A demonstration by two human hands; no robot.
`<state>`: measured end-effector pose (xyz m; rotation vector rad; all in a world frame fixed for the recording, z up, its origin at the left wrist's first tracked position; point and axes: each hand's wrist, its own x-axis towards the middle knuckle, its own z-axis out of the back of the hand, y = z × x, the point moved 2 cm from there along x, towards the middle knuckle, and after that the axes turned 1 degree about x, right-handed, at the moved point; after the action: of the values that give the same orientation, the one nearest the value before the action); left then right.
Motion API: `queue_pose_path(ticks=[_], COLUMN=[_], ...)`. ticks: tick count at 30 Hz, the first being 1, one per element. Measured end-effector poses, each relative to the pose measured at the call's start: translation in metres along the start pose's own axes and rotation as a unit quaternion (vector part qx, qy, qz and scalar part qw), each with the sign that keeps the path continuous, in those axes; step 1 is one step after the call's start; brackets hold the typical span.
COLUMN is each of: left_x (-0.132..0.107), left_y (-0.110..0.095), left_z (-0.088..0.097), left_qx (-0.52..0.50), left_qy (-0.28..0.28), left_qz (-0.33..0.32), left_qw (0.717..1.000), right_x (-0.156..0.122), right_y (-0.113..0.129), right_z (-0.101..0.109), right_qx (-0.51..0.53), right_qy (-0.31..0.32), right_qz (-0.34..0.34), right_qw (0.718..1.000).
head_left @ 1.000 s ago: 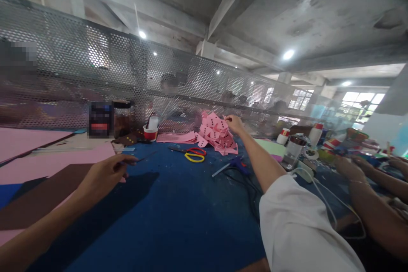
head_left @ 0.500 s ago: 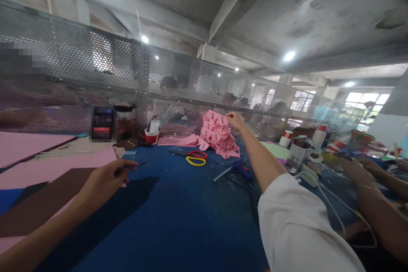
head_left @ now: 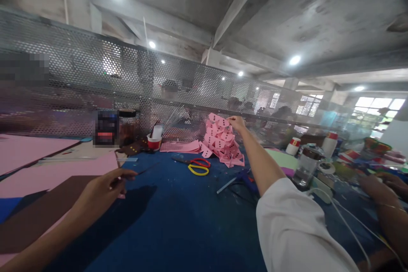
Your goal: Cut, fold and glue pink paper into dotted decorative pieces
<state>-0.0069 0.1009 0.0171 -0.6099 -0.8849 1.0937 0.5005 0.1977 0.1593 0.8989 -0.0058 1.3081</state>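
My left hand [head_left: 108, 189] hovers over the blue tabletop, its fingers closed around a thin dark pointed tool [head_left: 148, 169] whose exact kind I cannot make out. Stretched far forward, my right hand [head_left: 236, 123] pinches the edge of a pink paper piece [head_left: 225, 122] at the top of a heap. That heap of folded pink paper pieces [head_left: 219, 141] carries rows of black dots. Scissors [head_left: 199, 166] with red and yellow handles lie in front of it. A blue glue gun [head_left: 247, 179] with a clear stick rests below my right forearm.
Pink sheets [head_left: 63, 174] and a brown sheet [head_left: 41, 212] cover the left side. A red-and-white cup [head_left: 154, 141] stands before the perforated metal screen [head_left: 76, 72]. Right of my arm are a clear jar [head_left: 306, 168], white cables [head_left: 347, 221] and a co-worker's arm [head_left: 379, 195].
The view has shifted slightly, so the scene sits a little lower and farther right. Both hands keep nearly the same places relative to the tool and the paper heap.
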Motion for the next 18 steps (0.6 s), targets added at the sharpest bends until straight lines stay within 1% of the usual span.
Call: queue_pose_path(ticks=[5, 13, 18], left_x=[-0.003, -0.003, -0.003], left_y=[-0.011, -0.012, -0.014], left_z=[0.000, -0.002, -0.002], left_qx=[-0.006, -0.016, -0.016], left_qy=[-0.012, -0.020, -0.023], left_qz=[0.015, 0.021, 0.031], left_qw=[1.000, 0.999, 0.999], right_x=[0.003, 0.008, 0.006], right_y=[-0.004, -0.019, -0.022], right_z=[-0.004, -0.008, -0.014], right_qx=[0.010, -0.002, -0.005], right_qy=[0.036, 0.061, 0.065], right_qz=[-0.019, -0.047, -0.048], right_qw=[0.999, 0.997, 0.997])
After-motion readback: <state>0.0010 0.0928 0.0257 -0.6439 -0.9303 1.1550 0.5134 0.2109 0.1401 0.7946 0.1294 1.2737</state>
